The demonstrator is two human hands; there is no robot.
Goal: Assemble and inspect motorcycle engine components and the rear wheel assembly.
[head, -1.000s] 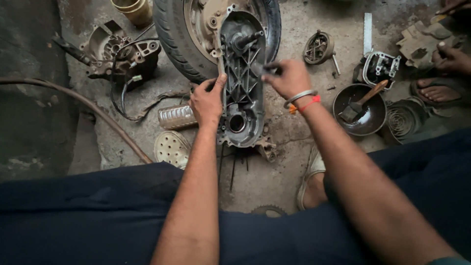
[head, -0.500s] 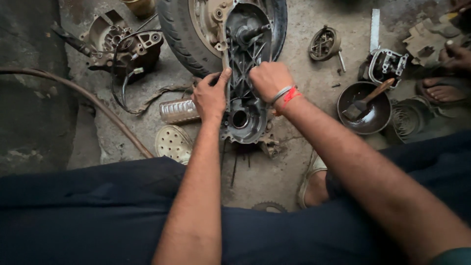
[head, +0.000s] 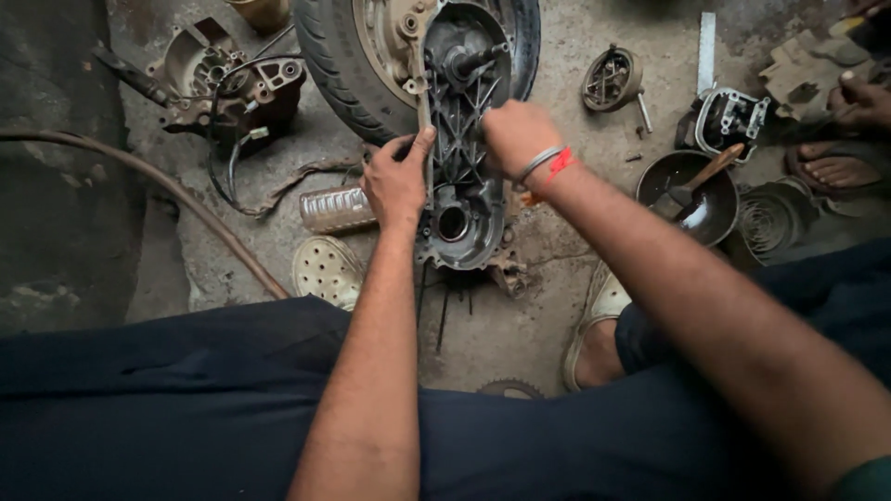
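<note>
A grey metal engine casing lies on the concrete floor with its far end against a black tyre and wheel. My left hand grips the casing's left edge, thumb up along the rim. My right hand, with a metal bangle and a red thread at the wrist, is closed over the casing's ribbed inside near its right edge. Whether it holds a small tool is hidden by the fist.
A dirty engine part with wires lies at the far left and a hose curves past it. A ribbed metal cylinder and perforated disc sit by my left hand. A dark bowl with a brush stands right, near another person's foot.
My right hand has moved from the casing's right rim inward and down onto its ribbed inside. My left hand has kept its grip on the left edge. The camera has shifted slightly.
</note>
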